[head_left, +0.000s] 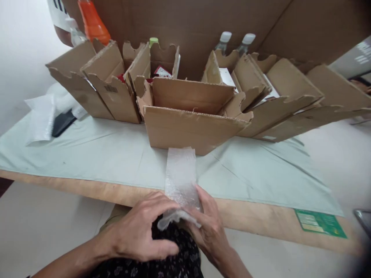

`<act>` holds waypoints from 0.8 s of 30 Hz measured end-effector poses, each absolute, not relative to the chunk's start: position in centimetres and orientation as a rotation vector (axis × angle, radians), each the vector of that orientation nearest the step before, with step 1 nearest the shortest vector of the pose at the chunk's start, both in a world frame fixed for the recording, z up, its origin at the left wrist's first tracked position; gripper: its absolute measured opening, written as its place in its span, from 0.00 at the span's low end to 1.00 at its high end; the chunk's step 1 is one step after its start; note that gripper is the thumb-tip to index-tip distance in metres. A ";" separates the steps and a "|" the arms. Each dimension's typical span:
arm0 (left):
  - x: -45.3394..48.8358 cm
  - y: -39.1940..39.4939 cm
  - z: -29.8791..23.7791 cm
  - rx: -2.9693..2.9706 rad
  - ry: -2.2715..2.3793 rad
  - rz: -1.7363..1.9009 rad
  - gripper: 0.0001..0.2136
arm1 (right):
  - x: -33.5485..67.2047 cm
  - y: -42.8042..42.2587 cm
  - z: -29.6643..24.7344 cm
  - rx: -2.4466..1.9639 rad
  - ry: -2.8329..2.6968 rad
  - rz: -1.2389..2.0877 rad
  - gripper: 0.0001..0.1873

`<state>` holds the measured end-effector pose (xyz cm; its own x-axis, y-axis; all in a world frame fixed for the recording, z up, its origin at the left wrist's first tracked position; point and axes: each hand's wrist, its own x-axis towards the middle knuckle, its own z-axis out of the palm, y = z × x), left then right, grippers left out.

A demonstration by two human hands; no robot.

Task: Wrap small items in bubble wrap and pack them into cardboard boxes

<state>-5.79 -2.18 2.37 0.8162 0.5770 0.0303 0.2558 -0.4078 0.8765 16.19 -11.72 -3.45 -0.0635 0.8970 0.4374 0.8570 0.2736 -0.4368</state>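
Observation:
A clear bubble wrap bag stretches from the table's front edge to the base of the middle cardboard box. My right hand grips the bag's near end along its right side, its fingers partly hidden behind the plastic. The bag's near edge is crumpled and folds open toward me. My left hand is beside that edge, its fingertips at the plastic and its thumb spread well apart from the fingers. Whether the left fingertips press on the plastic is not clear.
Several open cardboard boxes stand in a row behind, some with red or white items inside. More bubble wrap bags and a dark flat object lie at left. Bottles stand behind. A pale green cloth covers the table.

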 end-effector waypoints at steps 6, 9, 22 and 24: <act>-7.0 -2.8 -0.3 2.047 0.792 0.597 0.14 | 13.3 -13.4 -4.9 -1.724 -1.572 0.108 0.11; -6.1 -2.4 -0.8 2.006 0.891 0.654 0.08 | 13.5 -13.2 -4.6 -1.741 -1.573 0.094 0.07; -4.9 -1.7 -2.6 2.456 1.137 0.746 0.23 | 15.4 -11.9 -2.7 -1.645 -1.780 -0.130 0.21; -5.1 -1.5 -2.5 2.487 1.117 0.751 0.21 | 15.0 -12.0 -2.3 -1.597 -1.956 -0.091 0.17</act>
